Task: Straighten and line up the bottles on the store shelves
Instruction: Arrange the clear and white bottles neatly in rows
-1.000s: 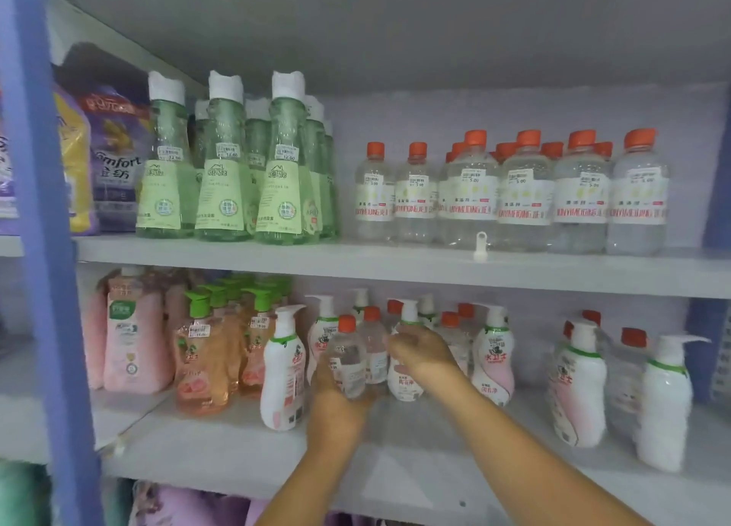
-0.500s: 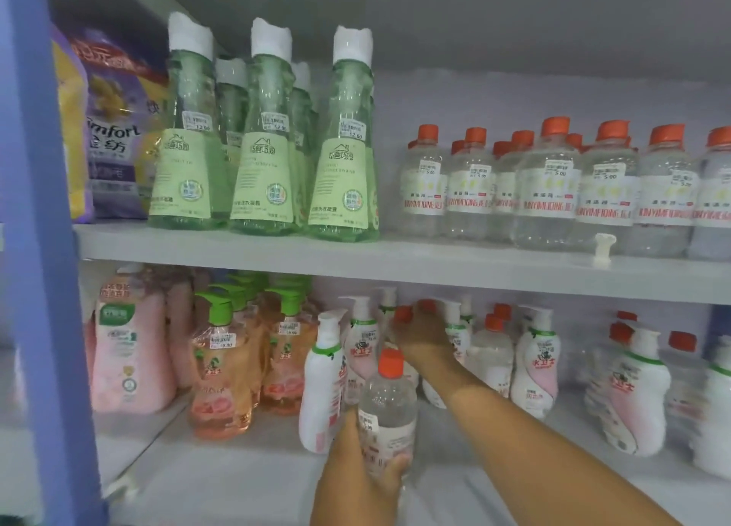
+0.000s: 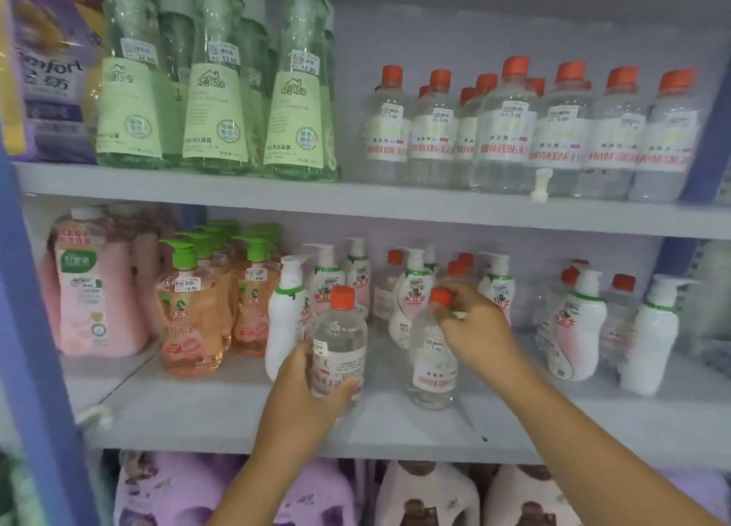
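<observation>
Two clear bottles with orange caps stand near the front of the middle shelf [image 3: 221, 411]. My left hand [image 3: 304, 391] wraps the lower body of the left clear bottle [image 3: 340, 339]. My right hand [image 3: 478, 328] grips the cap and neck of the right clear bottle [image 3: 433, 363], which stands upright on the shelf. Behind them stand white pump bottles [image 3: 286, 320] and more orange-capped clear bottles [image 3: 455, 272], unevenly mixed.
Orange pump bottles [image 3: 190, 316] and pink refill pouches [image 3: 95, 284] fill the shelf's left. More white pump bottles [image 3: 648, 335] stand right. The upper shelf [image 3: 395, 203] carries tall green bottles [image 3: 217, 90] and a row of clear bottles [image 3: 506, 130]. A blue upright [image 3: 27, 328] borders the left.
The view has moved closer. My left hand drew one clear bottle to the shelf front; my right hand came forward from the back row with a second clear bottle beside it.
</observation>
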The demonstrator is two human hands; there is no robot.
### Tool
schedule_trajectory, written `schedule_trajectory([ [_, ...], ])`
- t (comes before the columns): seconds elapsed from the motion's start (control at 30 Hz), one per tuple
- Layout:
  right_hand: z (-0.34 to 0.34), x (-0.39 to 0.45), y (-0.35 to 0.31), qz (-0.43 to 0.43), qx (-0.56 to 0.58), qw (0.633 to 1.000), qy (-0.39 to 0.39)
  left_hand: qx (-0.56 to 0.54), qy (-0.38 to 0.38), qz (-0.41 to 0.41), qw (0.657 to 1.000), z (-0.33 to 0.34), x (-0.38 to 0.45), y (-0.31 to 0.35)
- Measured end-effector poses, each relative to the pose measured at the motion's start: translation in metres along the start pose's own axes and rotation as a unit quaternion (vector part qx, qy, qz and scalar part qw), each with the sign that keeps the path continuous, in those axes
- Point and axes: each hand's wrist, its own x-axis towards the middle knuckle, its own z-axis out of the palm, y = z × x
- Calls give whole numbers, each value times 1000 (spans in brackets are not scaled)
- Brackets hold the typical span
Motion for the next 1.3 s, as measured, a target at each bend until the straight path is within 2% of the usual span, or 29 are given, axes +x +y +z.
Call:
schedule_trajectory([
  [0.1, -21, -32, 18, 6, 103, 995, -16, 0, -1, -12, 1000, 12, -1, 11],
  [0.2, -34, -49, 36, 35, 178, 980, -84, 12, 15, -4, 1000, 21, 0, 22],
  [0.47, -63, -66, 33, 32, 153, 980, -125, 40, 59, -33, 997, 23, -34, 62],
  [0.63, -112, -93, -7, -33, 165, 971, -170, 19, 73, 23, 997, 8, -96, 118],
  [0.8, -180, -100, -78, -116, 212, 952, -190, -8, 87, 119, 989, -21, -117, 215],
  [0.97, -225, -63, -148, -181, 220, 951, -123, -16, 111, 198, 974, -39, -82, 296],
  [1.07, -227, -15, -175, -169, 218, 959, -70, 23, 134, 214, 967, -43, -32, 319],
  [1.2, -209, 44, -186, -129, 194, 972, -34, 53, 138, 182, 972, -33, 36, 320],
  [1.3, -188, 74, -176, -96, 127, 987, -17, 94, 133, 147, 976, -24, 72, 306],
])
